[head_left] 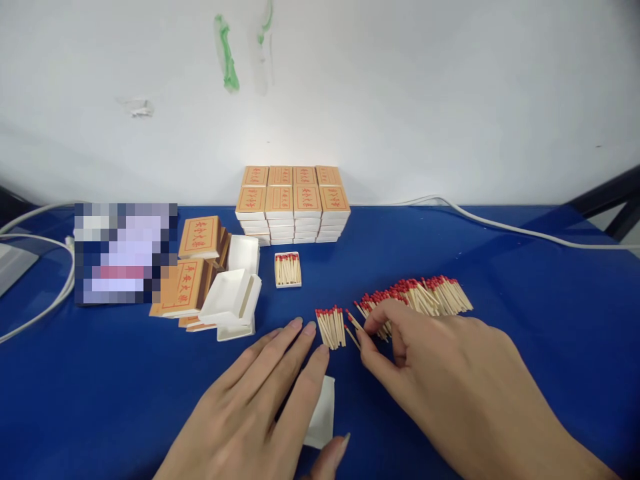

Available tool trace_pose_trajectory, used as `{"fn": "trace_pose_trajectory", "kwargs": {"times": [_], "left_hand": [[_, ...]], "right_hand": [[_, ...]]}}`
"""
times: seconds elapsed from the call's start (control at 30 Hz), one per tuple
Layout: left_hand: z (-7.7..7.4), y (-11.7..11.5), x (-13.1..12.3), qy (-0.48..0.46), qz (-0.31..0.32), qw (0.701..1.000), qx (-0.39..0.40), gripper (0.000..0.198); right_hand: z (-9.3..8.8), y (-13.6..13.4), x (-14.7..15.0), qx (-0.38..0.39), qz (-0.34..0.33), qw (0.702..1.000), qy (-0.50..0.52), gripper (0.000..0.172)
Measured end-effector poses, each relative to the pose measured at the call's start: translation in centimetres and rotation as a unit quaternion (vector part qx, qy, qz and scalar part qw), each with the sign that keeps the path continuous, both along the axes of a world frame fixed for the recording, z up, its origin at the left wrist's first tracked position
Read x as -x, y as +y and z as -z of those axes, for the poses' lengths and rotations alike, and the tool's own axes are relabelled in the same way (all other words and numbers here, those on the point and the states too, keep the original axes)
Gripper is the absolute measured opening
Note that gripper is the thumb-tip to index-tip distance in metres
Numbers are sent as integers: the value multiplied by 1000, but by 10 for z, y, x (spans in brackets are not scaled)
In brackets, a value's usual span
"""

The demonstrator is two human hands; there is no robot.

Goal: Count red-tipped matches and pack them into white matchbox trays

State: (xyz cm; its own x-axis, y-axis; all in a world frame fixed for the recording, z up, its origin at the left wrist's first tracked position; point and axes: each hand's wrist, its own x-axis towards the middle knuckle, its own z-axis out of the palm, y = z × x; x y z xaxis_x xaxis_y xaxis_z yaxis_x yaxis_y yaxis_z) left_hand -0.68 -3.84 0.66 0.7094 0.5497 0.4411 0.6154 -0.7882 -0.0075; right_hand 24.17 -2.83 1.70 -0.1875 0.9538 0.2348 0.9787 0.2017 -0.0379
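Observation:
My left hand (265, 407) lies flat on the blue table (525, 347), fingers stretched out over a white empty matchbox tray (323, 413) that shows partly under it. Its fingertips stop just left of a small bundle of red-tipped matches (331, 327). My right hand (440, 380) rests to the right, thumb and forefinger pinched on a few loose matches (354, 328) at the edge of a big pile of matches (425, 297). A filled tray of matches (288, 269) stands farther back.
Stacked closed matchboxes (293, 203) stand against the white wall. Orange box sleeves (193, 273) and empty white trays (235, 297) lie heaped at the left. A blurred patch (125, 253) is beside them. White cables (500, 227) run along the table's back and left edge.

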Motion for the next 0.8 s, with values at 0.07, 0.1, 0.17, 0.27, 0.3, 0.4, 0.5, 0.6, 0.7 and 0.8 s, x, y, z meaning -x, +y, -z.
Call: {"fn": "trace_pose_trajectory", "kwargs": {"times": [0.07, 0.1, 0.17, 0.27, 0.3, 0.4, 0.5, 0.6, 0.7, 0.8], "left_hand": [[0, 0, 0, 3, 3, 1000, 0, 44], [0, 1, 0, 3, 3, 1000, -1, 44], [0, 1, 1, 2, 2, 1000, -1, 44], [0, 1, 0, 1, 4, 1000, -1, 44], [-1, 1, 0, 1, 4, 1000, -2, 45], [-1, 1, 1, 7, 1, 1000, -1, 45], [-1, 0, 1, 6, 0, 1000, -4, 44], [0, 0, 1, 2, -3, 1000, -7, 44], [0, 0, -1, 3, -1, 1000, -3, 43], [0, 1, -2, 3, 1, 1000, -3, 43]], "right_hand": [[0, 0, 1, -1, -5, 1000, 0, 16], [0, -1, 1, -3, -3, 1000, 0, 17], [0, -1, 2, -5, -1, 1000, -1, 17], [-2, -1, 1, 11, -16, 1000, 14, 19], [-2, -1, 1, 17, -22, 999, 23, 20], [-3, -1, 1, 20, -24, 999, 34, 20], [-3, -2, 0, 18, -20, 999, 32, 19], [-3, -3, 1, 19, -21, 999, 35, 21], [-4, -4, 2, 20, -24, 999, 42, 22], [-4, -4, 4, 22, -20, 999, 46, 22]]}}
